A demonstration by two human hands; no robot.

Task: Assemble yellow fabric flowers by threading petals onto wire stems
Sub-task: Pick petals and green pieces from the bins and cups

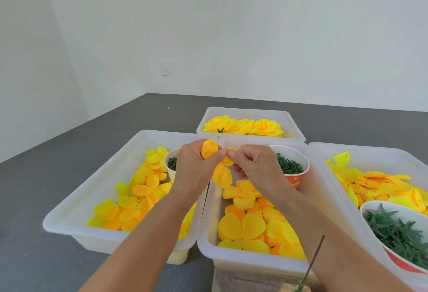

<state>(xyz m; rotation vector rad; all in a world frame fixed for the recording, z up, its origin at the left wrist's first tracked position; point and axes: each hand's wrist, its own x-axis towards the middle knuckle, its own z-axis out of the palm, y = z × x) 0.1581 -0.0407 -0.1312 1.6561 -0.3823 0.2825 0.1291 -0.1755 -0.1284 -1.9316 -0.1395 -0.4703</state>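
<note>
Both hands are raised over the bins and share one yellow fabric petal piece [221,174]. My left hand [195,171] pinches its upper lobes between thumb and fingers. My right hand [257,167] pinches the piece from the right side. One lobe hangs down between the hands. A thin wire stem [313,261] stands upright near the bottom edge, close to my right forearm, with nothing threaded on it. Loose yellow petals fill the left bin [76,201] and the middle bin [206,243].
A far bin [293,127] holds finished yellow flowers. The right bin [324,152] has petals and a bowl of green calyx pieces [393,231]. A paper cup of green rings [290,164] and another cup [170,164] sit behind my hands. The grey table [34,187] meets white walls.
</note>
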